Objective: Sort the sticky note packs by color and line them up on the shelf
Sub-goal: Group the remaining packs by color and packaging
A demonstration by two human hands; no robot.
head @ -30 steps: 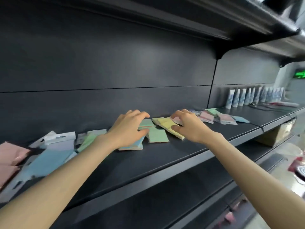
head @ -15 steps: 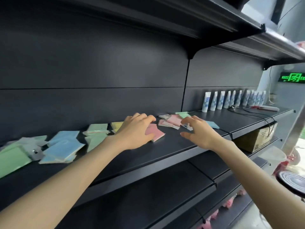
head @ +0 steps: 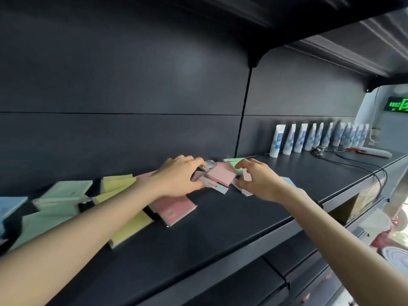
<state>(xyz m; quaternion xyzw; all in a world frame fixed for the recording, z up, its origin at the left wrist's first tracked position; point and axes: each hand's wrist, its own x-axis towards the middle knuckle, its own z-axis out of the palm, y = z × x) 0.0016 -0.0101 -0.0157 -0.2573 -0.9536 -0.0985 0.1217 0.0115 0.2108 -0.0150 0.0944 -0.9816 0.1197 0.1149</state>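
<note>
Sorting judged approx. half done. Blue packs, green packs, yellow packs and a pink pack are grouped along the shelf, L side (rows not squared). Mixed pile at centre is unsorted; left hand grip is curled on it, right hand grip pinched on it.

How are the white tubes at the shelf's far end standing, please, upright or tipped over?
Upright: the white tubes stand on end, side by side in a row, at the back of the shelf.

Head-worn wide-angle camera faces the shelf closely, angled rightward along it.
</note>
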